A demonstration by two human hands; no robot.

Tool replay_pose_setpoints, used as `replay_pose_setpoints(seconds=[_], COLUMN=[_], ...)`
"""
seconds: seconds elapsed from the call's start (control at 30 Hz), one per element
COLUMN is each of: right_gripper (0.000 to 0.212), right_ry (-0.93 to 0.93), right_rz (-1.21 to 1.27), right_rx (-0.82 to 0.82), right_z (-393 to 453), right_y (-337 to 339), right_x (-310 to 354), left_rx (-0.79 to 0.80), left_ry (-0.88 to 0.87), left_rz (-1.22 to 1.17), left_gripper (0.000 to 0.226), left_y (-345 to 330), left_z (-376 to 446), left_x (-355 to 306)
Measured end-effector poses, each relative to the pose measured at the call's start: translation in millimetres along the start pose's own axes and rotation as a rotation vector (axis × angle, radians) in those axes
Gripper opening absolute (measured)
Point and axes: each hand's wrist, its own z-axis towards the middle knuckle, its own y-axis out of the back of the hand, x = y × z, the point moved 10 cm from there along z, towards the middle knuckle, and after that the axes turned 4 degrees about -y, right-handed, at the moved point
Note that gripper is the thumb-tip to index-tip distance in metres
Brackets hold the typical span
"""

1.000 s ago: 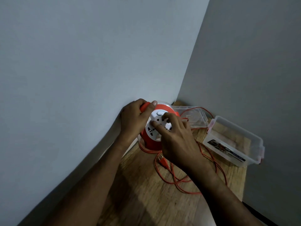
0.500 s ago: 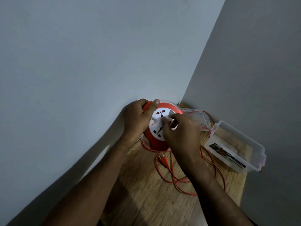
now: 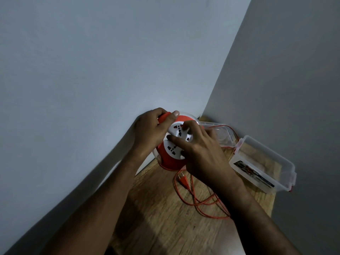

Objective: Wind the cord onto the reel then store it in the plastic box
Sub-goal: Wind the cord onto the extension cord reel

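The left hand (image 3: 150, 130) curls in a grip, thumb stretched forward. The right hand (image 3: 200, 153) lies spread, fingers extended. Both forearms reach forward.

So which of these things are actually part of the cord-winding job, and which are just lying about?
Part of the job:
reel
cord
plug
plastic box
left hand, holding the reel's handle
right hand, on the reel's face

Just there:
box lid
wooden table

wooden table (image 3: 165, 218) | 2 grey walls (image 3: 92, 61) meeting at corner
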Motion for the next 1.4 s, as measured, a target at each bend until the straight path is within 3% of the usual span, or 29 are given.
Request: replay_pose_setpoints(seconds=[0.13, 0.27, 0.37, 0.43, 0.53, 0.6, 0.7, 0.8, 0.97, 1.23, 1.3, 1.4], right_gripper=[0.058, 0.054, 0.037, 0.033, 0.031, 0.039, 0.061, 0.080, 0.061, 0.059, 0.057, 0.042], right_ry=[-0.050, -0.349, -0.512, -0.491, -0.253, -0.075, 0.032, 0.013, -0.035, -0.454, -0.448, -0.272], right_rz=[0.082, 0.316, 0.456, 0.340, 0.199, 0.197, 0.035, -0.033, 0.031, 0.310, 0.279, 0.184], right_rx=[-0.121, -0.194, -0.276, -0.290, -0.395, -0.287, -0.024, 0.062, -0.072, -0.128, -0.142, -0.251], right_z=[3, 0, -2, -3, -7, -2, 1, -1, -1, 1, 0, -1], right_y=[15, 21, 28, 37, 59, 53, 27, 15, 28, 33, 39, 60], right_x=[-4, -20, -27, -21, -3, 7, 11, 7, 3, -18, -18, -6], left_rx=[-0.013, -0.035, -0.039, -0.043, -0.051, -0.049, -0.050, -0.039, -0.046, -0.028, -0.029, -0.055], left_ry=[-0.012, -0.011, 0.013, 0.038, 0.016, 0.002, -0.008, -0.007, -0.023, 0.038, 0.040, 0.004], left_rz=[-0.017, -0.012, -0.037, -0.058, -0.064, -0.069, -0.054, -0.050, -0.039, -0.092, -0.094, -0.049], left_gripper=[0.043, 0.053, 0.057, 0.057, 0.053, 0.050, 0.043, 0.045, 0.043, 0.044, 0.045, 0.044], left_y=[0, 2, 2, 5, 12, 13, 11, 8, 9, 5, 7, 17], left_z=[0, 2, 1, 0, 0, 1, 1, -1, -5, -5, -6, -5], left_x=[-3, -6, -6, -4, -6, -8, -8, -7, -14, -17, -17, -21])
